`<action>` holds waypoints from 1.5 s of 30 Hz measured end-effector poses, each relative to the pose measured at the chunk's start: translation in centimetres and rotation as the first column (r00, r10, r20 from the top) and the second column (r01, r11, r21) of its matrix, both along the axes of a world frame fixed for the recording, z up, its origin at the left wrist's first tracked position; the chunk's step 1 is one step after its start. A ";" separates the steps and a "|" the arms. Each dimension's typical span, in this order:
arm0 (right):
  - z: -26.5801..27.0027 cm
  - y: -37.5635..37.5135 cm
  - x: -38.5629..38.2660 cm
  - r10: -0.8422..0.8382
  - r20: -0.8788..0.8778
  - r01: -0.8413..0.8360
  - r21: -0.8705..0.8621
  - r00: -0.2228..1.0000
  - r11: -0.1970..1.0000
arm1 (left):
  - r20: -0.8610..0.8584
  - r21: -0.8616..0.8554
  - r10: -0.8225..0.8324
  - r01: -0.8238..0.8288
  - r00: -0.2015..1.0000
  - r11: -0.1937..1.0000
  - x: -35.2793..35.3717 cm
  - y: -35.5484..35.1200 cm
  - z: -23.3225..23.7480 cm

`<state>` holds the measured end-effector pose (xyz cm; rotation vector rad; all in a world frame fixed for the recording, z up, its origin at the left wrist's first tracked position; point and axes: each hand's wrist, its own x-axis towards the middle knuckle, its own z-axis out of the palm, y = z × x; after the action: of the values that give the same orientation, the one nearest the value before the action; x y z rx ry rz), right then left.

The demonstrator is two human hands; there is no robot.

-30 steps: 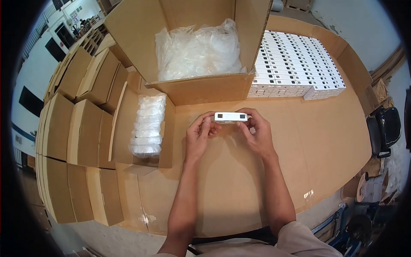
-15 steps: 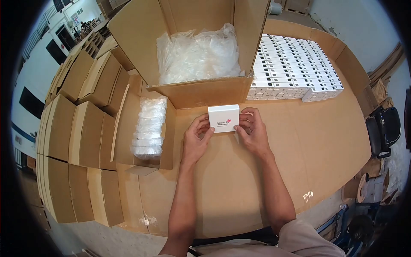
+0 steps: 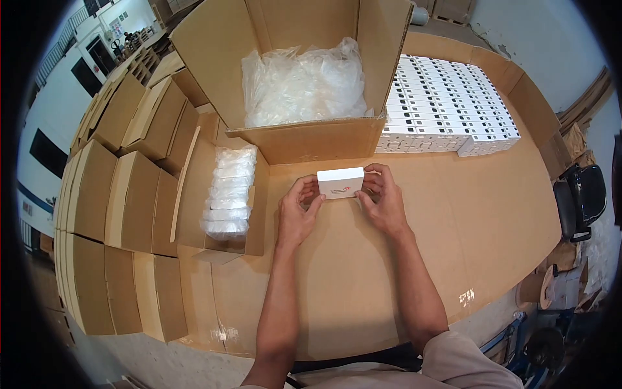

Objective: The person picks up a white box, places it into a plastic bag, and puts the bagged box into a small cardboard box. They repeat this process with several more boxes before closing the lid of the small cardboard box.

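I hold a small white box (image 3: 340, 182) with a red logo on its face between both hands, just above the cardboard-covered table (image 3: 453, 214). My left hand (image 3: 298, 207) grips its left end. My right hand (image 3: 382, 198) grips its right end. The box is tilted so its top edge and printed face both show. It sits in front of a large open carton (image 3: 304, 139) filled with clear plastic bags (image 3: 301, 81).
Rows of stacked white boxes (image 3: 447, 104) lie at the back right. A smaller open carton (image 3: 253, 220) with bagged items (image 3: 227, 191) is to the left. Closed brown cartons (image 3: 123, 207) are stacked along the left side. A black chair (image 3: 580, 194) stands at the right.
The white box was turned from edge-on to face-up, then tipped back a little; both hands stayed on it at nearly the same spot.
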<state>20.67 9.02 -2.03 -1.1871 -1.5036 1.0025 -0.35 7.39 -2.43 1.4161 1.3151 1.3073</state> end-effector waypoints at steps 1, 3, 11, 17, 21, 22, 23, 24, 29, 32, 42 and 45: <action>0.1 0.0 0.0 0.005 0.002 -0.005 -0.001 1.000 1.000 | -0.006 0.000 -0.002 0.002 1.000 1.000 0.0 0.0 0.1; -0.1 0.1 0.1 0.005 0.029 -0.006 0.003 1.000 1.000 | -0.021 0.000 -0.004 0.004 1.000 1.000 0.0 -0.1 0.2; -0.1 0.1 0.2 0.017 0.036 -0.017 -0.007 0.999 1.000 | -0.002 -0.067 -0.042 0.042 0.999 0.997 -0.2 -0.2 0.4; -0.2 0.2 0.3 0.030 0.059 -0.032 0.023 0.998 0.999 | 0.001 -0.065 -0.060 0.059 0.998 0.996 -0.4 -0.1 -0.2; -0.2 -0.1 0.4 0.042 0.086 -0.046 0.051 0.995 0.998 | -0.024 -0.010 -0.016 0.016 1.000 1.000 0.2 -0.9 1.8; -0.2 -0.1 0.4 0.047 0.094 -0.054 0.073 0.994 0.996 | 0.009 0.050 0.053 -0.053 0.999 0.997 0.6 -0.9 1.9; 0.0 -0.1 0.5 0.068 0.068 -0.073 0.071 0.995 0.995 | 0.046 0.109 0.118 -0.122 0.992 0.987 1.0 -1.1 1.9; 0.3 -0.3 0.6 0.088 0.042 -0.091 0.070 0.995 0.993 | 0.088 0.164 0.178 -0.191 0.980 0.968 1.2 -1.3 2.0; 0.5 -0.5 1.7 0.078 -0.072 -0.079 -0.006 0.994 0.997 | 0.079 0.244 0.300 -0.310 0.951 0.919 1.1 -0.5 4.4; 0.9 -0.3 2.0 0.036 -0.124 -0.045 -0.072 0.992 0.996 | -0.203 0.420 0.373 -0.264 0.905 0.868 1.7 1.8 9.3; -0.2 0.2 2.1 -0.028 -0.134 0.023 -0.043 0.991 0.999 | -0.861 0.483 0.456 -0.081 -0.227 0.872 -5.3 25.8 16.7; 0.4 -0.1 2.2 -0.030 -0.119 0.023 -0.057 0.992 0.998 | -0.811 0.377 0.334 0.008 -0.480 0.926 -7.8 27.2 16.1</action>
<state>22.92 8.93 -1.63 -1.1620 -1.3707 1.0847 -8.15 34.55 13.65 2.8416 2.6760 -0.4126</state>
